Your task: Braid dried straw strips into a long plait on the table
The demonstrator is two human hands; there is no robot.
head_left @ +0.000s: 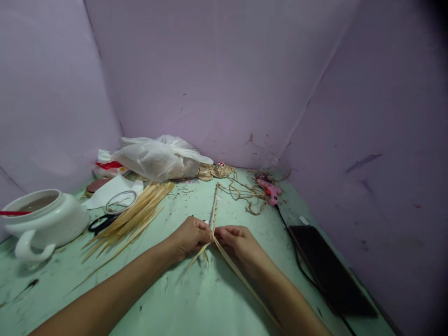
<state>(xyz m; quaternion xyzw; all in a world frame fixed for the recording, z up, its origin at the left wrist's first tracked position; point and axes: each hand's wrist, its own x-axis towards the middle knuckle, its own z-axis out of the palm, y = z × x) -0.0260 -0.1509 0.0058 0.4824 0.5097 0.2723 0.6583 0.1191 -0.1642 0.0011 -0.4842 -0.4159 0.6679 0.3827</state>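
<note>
A thin braid of dried straw-coloured strips [215, 205] runs away from me across the green tabletop [182, 298]. Its near end is pinched between my left hand [192, 237] and my right hand [238, 241], whose fingertips almost meet there. Below the fingers, loose unbraided strips [233, 267] spread toward me, one long one passing under my right forearm. Both hands are closed on the braid; the exact grip of the fingertips is partly hidden. To the left of my left hand lies a bundle of flat dried strips [135, 221].
Left stand a white pot [72, 219] of liquid, black-handled scissors [101, 225] and a tape roll [121, 201]. A white plastic bag [159, 158] and woven pieces [221, 171] lie by the wall. Right are a pink glue gun [271, 190], its cord and a dark flat tablet-like object [329, 268].
</note>
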